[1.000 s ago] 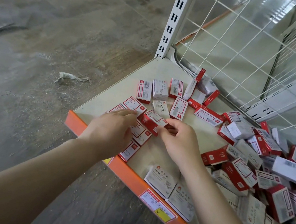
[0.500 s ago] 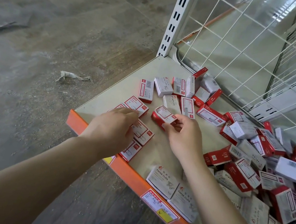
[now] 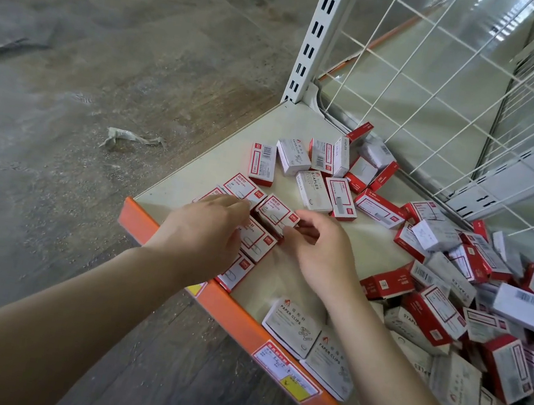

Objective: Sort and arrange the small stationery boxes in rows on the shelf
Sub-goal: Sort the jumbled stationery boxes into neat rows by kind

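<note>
Right hand (image 3: 318, 255): fingers curled, pinching the near right edge of a red-and-white paper-clip box (image 3: 277, 212), held flat just above or on the shelf (image 3: 222, 164) near its front left corner; contact with the shelf board not discernible. Left hand (image 3: 200, 230): palm down, fingers relaxed and nearly straight, resting on a short row of like boxes (image 3: 258, 241) beside the orange front rail (image 3: 234, 319), fingertips touching the box (image 3: 243, 189) just left of the pinched one. Behind the hands: a loose group of staples boxes (image 3: 312, 188) near the wire back panel (image 3: 448, 90). At right: an unsorted heap of boxes (image 3: 473, 295). At front edge: two grey paper-clip boxes (image 3: 310, 344) above a price label (image 3: 286, 368).
</note>
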Demonstrator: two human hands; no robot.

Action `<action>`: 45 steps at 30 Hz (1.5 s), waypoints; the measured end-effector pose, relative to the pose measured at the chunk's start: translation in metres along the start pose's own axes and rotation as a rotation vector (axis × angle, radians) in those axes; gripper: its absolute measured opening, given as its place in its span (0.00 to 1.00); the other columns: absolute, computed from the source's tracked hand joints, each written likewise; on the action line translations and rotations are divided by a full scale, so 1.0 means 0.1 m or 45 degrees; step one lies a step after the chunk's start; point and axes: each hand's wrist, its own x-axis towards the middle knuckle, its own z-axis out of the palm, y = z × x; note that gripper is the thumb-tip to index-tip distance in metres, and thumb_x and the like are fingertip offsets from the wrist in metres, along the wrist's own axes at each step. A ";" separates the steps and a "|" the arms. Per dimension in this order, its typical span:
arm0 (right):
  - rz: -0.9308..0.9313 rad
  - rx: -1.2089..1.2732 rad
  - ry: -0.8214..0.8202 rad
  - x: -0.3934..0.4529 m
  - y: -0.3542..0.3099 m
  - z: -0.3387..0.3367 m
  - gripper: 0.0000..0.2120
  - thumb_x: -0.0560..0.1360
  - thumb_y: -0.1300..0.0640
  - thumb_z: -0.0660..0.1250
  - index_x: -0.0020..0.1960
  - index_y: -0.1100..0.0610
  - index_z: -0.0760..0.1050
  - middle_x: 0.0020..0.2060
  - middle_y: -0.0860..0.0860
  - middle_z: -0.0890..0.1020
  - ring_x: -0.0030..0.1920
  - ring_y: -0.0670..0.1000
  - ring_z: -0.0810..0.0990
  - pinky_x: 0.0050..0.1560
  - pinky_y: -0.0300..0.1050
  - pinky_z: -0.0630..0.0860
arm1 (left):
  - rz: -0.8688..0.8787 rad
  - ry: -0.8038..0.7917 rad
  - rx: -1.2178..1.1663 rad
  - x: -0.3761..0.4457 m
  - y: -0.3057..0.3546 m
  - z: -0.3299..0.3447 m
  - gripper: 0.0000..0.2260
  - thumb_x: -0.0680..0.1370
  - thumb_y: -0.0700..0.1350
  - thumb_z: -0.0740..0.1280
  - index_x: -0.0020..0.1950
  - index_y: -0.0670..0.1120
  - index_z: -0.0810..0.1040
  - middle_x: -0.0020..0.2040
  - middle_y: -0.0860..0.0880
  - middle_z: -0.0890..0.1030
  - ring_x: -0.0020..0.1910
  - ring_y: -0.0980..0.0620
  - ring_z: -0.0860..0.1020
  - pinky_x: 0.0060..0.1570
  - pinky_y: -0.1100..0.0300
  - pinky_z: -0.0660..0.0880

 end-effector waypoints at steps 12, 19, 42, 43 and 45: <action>-0.049 -0.044 -0.070 0.04 -0.05 0.00 0.14 0.72 0.61 0.70 0.57 0.53 0.78 0.49 0.49 0.80 0.46 0.45 0.79 0.53 0.40 0.76 | 0.065 -0.033 0.081 0.01 0.00 0.03 0.21 0.80 0.47 0.53 0.74 0.54 0.58 0.71 0.55 0.65 0.69 0.53 0.63 0.60 0.55 0.71; -0.023 -0.066 -0.164 0.07 -0.07 -0.04 0.13 0.74 0.59 0.67 0.59 0.53 0.76 0.47 0.44 0.80 0.48 0.43 0.78 0.54 0.40 0.75 | 0.082 -0.072 0.172 0.05 0.03 0.04 0.21 0.81 0.51 0.50 0.75 0.56 0.56 0.70 0.54 0.62 0.68 0.52 0.61 0.61 0.57 0.69; -0.022 -0.137 0.068 -0.34 0.10 -0.53 0.14 0.76 0.61 0.64 0.61 0.51 0.75 0.51 0.46 0.77 0.45 0.37 0.74 0.42 0.26 0.69 | 0.121 0.002 0.099 -0.05 0.35 0.01 0.17 0.80 0.48 0.55 0.69 0.52 0.68 0.65 0.51 0.69 0.64 0.50 0.67 0.58 0.58 0.67; -0.026 -0.145 0.080 -0.40 0.11 -0.58 0.14 0.76 0.61 0.64 0.60 0.51 0.75 0.51 0.46 0.77 0.45 0.36 0.74 0.41 0.25 0.69 | 0.125 -0.006 0.117 -0.06 0.39 0.01 0.16 0.80 0.49 0.55 0.68 0.52 0.68 0.64 0.52 0.70 0.63 0.50 0.68 0.56 0.58 0.68; -0.020 -0.151 0.104 -0.52 0.16 -0.67 0.13 0.76 0.61 0.64 0.59 0.51 0.76 0.51 0.44 0.77 0.45 0.34 0.73 0.40 0.23 0.69 | 0.141 -0.015 0.138 -0.08 0.49 0.02 0.15 0.80 0.48 0.55 0.66 0.51 0.70 0.61 0.51 0.72 0.61 0.50 0.69 0.52 0.58 0.69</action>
